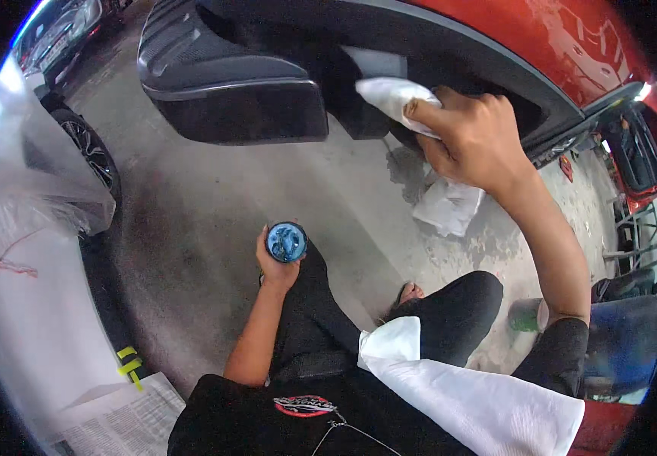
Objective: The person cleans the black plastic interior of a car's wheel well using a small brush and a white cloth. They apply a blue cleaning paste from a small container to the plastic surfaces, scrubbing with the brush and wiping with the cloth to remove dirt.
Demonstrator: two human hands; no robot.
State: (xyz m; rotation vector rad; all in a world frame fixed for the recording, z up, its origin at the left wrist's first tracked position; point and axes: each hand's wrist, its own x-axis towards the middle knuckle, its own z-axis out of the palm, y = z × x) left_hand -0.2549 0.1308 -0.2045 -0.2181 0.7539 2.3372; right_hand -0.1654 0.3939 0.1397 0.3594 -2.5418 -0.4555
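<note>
In my left hand (278, 270) is a small round tub (286, 242) with glossy blue contents, its top facing up at me. My right hand (474, 139) is raised and pinches a folded white cloth (391, 97). The cloth is beside the black plastic trim (476, 40) on the lower side of an orange-red vehicle (582, 43); whether it touches the trim I cannot tell. To the left juts a black bumper corner (243, 111) with a ribbed top. A second white cloth (465, 393) is draped across my lap and right side.
A crumpled white cloth or bag (451, 205) lies on the stained concrete floor (209, 194). At left stands a car under plastic sheeting (38, 171), with newspaper (123, 419) and yellow-green tape (130, 365). A green container (525, 314) and a blue bin (619, 342) stand at right.
</note>
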